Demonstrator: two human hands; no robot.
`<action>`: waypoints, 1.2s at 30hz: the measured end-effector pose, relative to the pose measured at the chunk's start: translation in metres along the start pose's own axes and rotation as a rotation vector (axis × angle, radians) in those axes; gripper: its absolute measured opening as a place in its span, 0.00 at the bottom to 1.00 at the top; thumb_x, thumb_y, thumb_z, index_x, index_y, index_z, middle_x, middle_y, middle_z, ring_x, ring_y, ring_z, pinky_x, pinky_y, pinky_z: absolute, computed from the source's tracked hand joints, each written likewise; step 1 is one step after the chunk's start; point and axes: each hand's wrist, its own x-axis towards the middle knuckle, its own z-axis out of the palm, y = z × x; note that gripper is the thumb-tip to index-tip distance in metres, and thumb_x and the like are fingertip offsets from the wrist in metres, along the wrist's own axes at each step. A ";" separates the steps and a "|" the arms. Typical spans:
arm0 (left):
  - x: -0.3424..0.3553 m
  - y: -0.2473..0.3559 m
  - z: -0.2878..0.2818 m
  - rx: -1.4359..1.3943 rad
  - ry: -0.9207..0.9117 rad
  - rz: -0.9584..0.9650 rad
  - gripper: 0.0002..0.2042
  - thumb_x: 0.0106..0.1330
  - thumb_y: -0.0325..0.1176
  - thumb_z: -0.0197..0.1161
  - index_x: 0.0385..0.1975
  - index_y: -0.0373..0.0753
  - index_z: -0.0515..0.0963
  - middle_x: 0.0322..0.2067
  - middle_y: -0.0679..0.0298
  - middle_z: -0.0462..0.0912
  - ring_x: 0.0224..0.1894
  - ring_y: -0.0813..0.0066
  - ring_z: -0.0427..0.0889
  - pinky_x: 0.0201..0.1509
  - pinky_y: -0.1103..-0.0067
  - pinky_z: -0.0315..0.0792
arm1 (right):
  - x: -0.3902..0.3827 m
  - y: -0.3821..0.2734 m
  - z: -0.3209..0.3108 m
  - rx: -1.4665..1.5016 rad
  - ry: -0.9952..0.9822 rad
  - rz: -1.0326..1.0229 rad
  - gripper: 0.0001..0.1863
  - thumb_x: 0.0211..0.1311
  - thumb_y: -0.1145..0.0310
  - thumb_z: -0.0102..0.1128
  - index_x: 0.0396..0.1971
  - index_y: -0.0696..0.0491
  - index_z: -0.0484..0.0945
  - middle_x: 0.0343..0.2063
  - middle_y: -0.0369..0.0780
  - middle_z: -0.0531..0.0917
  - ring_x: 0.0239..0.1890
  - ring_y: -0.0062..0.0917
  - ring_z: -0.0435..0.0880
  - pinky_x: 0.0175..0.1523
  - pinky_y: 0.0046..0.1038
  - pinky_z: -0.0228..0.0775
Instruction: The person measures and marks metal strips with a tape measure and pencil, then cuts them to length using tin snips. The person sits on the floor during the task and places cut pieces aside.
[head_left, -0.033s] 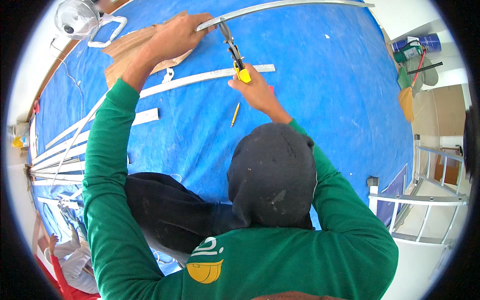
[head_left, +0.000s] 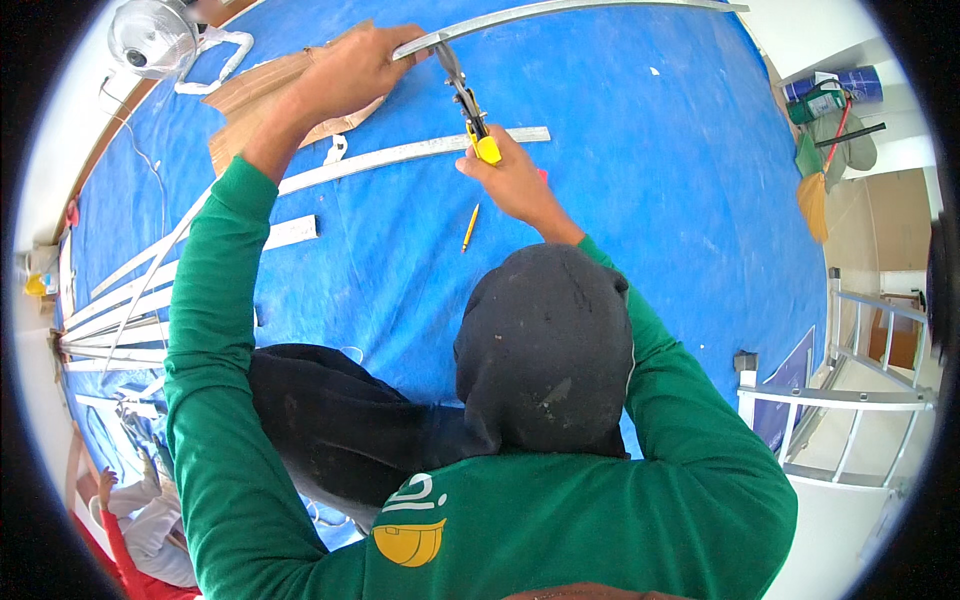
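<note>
My left hand (head_left: 345,70) grips a long, thin metal channel (head_left: 570,12) near its left end, at the top of the view. My right hand (head_left: 510,180) holds metal snips (head_left: 466,100) by their yellow-and-black handles, with the blades at the channel just right of my left hand. Crumpled brown cardboard (head_left: 240,135) lies under and left of my left arm. Another pale metal strip (head_left: 370,156) lies on the blue sheet (head_left: 680,200) behind my right hand. A yellow pencil (head_left: 470,228) lies below that, beside my bent knee (head_left: 545,350).
Several long strips (head_left: 120,305) lie at the left. A fan (head_left: 145,40) stands upper left. An aluminium ladder (head_left: 860,398) is at the right, below buckets (head_left: 830,95) and a broom (head_left: 812,205). Another person in red sleeves (head_left: 140,550) is at the lower left.
</note>
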 end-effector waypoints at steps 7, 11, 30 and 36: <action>0.002 -0.007 0.003 -0.092 -0.062 -0.050 0.21 0.82 0.48 0.58 0.63 0.40 0.81 0.51 0.47 0.89 0.53 0.47 0.87 0.60 0.60 0.77 | 0.000 -0.008 -0.002 -0.078 0.018 0.063 0.21 0.67 0.58 0.71 0.45 0.57 0.73 0.33 0.44 0.81 0.38 0.32 0.81 0.44 0.39 0.73; 0.002 -0.011 0.007 -0.069 -0.023 0.008 0.21 0.82 0.48 0.58 0.64 0.42 0.81 0.50 0.48 0.89 0.51 0.51 0.88 0.59 0.62 0.77 | -0.001 -0.006 -0.004 -0.113 0.005 0.054 0.22 0.66 0.57 0.69 0.45 0.59 0.72 0.35 0.53 0.83 0.40 0.47 0.85 0.45 0.46 0.74; 0.002 0.005 0.006 -0.067 -0.015 0.095 0.14 0.78 0.38 0.58 0.54 0.37 0.82 0.47 0.43 0.84 0.51 0.40 0.84 0.56 0.58 0.77 | -0.004 -0.012 -0.010 -0.301 -0.018 0.102 0.23 0.66 0.57 0.64 0.47 0.63 0.75 0.42 0.62 0.85 0.48 0.63 0.84 0.53 0.56 0.75; 0.004 0.001 0.005 -0.081 -0.006 0.153 0.15 0.79 0.37 0.57 0.56 0.37 0.82 0.47 0.45 0.85 0.53 0.45 0.83 0.59 0.59 0.76 | 0.000 -0.006 -0.003 -0.256 0.020 0.095 0.21 0.67 0.57 0.64 0.45 0.61 0.75 0.38 0.57 0.85 0.43 0.54 0.84 0.50 0.51 0.74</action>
